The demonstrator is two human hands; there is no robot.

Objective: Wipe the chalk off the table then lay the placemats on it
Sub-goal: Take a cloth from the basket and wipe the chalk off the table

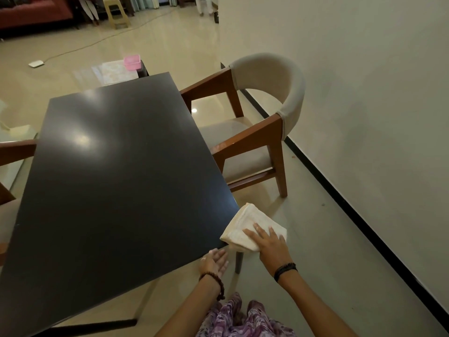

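Observation:
A dark, glossy table (116, 166) fills the middle of the view; no chalk marks show on it. At its near right corner lies a folded cream cloth (245, 222), half hanging over the edge. My right hand (269, 244) presses flat on the cloth with straight fingers. My left hand (215, 262) is cupped, palm up, just below the table's near edge beside the cloth, and holds nothing I can see. Pale placemats (114, 72) lie on a low stand beyond the table's far end.
A pink box (132, 61) sits by the placemats. A wooden chair with a cream back (255, 122) stands right of the table, another chair (9, 166) at the left. A wall (352, 93) runs close on the right. A cable crosses the floor.

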